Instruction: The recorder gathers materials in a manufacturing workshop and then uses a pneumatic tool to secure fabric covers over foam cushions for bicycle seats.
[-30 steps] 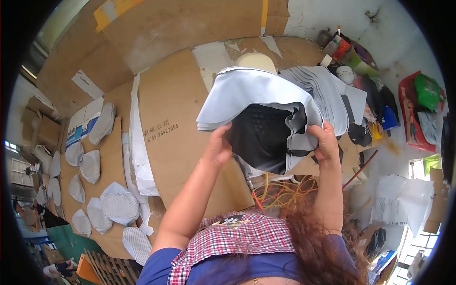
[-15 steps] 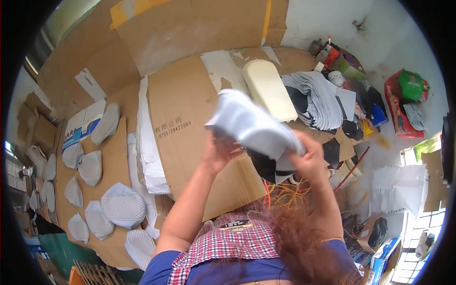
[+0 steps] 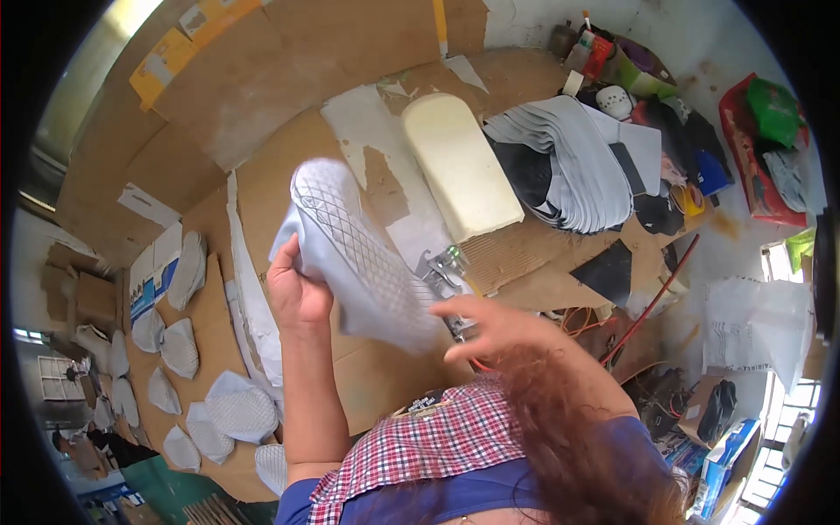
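Observation:
My left hand (image 3: 302, 289) grips the side of a pale grey slipper-shaped fabric piece (image 3: 363, 254), its thumb up along the edge. The piece is tilted, with a diamond-patterned sole facing up. By its lower end is my right hand (image 3: 499, 328), fingers apart and slightly blurred; I cannot tell whether they touch it. Just beyond that hand, partly hidden, sits a metal tool (image 3: 446, 267) with a green knob, which looks like a spray gun. Farther off lies a cream, round-ended block (image 3: 459, 166).
A fanned stack of grey sole-shaped sheets (image 3: 573, 157) lies right of the block, near a black triangular scrap (image 3: 604, 271). Several similar grey pieces (image 3: 241, 407) rest on cardboard at left. A red rod (image 3: 652, 297) slants at right. Cardboard (image 3: 262, 175) covers the worktop.
The fabric piece has moved left and turned so its patterned sole shows. My right hand has let go of its end and dropped lower. The metal tool has come into view.

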{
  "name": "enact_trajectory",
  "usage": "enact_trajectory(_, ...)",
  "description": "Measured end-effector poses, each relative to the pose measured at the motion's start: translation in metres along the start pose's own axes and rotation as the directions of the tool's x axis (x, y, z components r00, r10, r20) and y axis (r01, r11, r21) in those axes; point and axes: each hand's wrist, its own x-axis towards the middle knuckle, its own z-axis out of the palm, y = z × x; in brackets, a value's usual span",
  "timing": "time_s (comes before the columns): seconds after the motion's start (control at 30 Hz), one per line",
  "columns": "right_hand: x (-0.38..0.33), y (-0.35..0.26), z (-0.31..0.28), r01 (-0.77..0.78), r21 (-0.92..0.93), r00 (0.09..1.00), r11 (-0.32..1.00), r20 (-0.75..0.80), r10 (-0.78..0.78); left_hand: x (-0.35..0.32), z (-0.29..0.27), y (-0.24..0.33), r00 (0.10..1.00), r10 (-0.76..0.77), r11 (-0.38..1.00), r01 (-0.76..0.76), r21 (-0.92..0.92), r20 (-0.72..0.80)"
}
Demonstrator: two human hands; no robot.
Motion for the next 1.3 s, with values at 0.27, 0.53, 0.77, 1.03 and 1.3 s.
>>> enact_trajectory(0.27,0.084,0.090,-0.062,0.331,0.860,0.909,0.388,-0.402,0.115,-0.041,0.074,-0.063,0.903,-0.267,0.964,0.253,0.086,0.337)
enact_trajectory(0.53,0.009,0.022,-0.110,0.440,0.795,0.877,0.418,-0.480,-0.009,-0.008,0.036,-0.088,0.904,-0.291,0.955,0.254,0.153,0.314)
enact_trajectory(0.77,-0.042,-0.004,-0.152,0.152,0.656,0.865,0.740,-0.451,0.221,0.023,0.015,-0.115,0.779,-0.537,0.843,0.481,0.239,0.324)
enact_trajectory(1.03,-0.051,0.031,-0.168,-0.032,0.777,0.875,0.628,-0.282,0.394,0.084,-0.006,-0.135,0.737,-0.662,0.602,0.413,0.683,0.138)
enact_trajectory(1.3,-0.096,0.051,-0.137,-0.020,0.786,0.766,0.618,-0.385,0.514,0.332,0.035,-0.118,0.947,0.196,-0.167,-0.222,0.961,0.253)
